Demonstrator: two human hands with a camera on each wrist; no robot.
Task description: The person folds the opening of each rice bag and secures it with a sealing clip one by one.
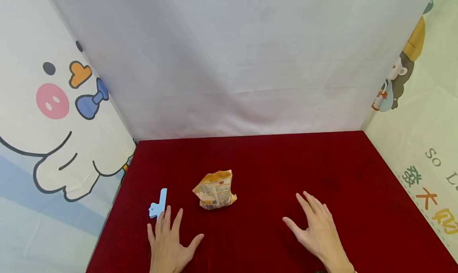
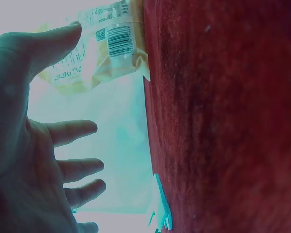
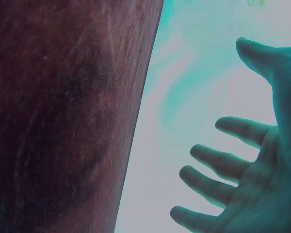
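A crumpled yellow and white snack bag [image 1: 214, 191] stands on the dark red tabletop, left of centre; its barcode shows in the left wrist view [image 2: 119, 41]. Left of it lies a light blue bag clip [image 1: 158, 204], partly covered by the fingers of my left hand [image 1: 169, 245]. That hand is spread above the table near the clip and holds nothing; whether it touches the clip I cannot tell. To the right, my right hand [image 1: 318, 233] hovers with fingers extended and thumb apart, nothing in it, well away from the bag.
The dark red table [image 1: 272, 165] runs back to a plain white curtain [image 1: 243, 66]. A cartoon-printed sheet [image 1: 21, 106] borders the left side, and another printed sheet [image 1: 422, 138] borders the right.
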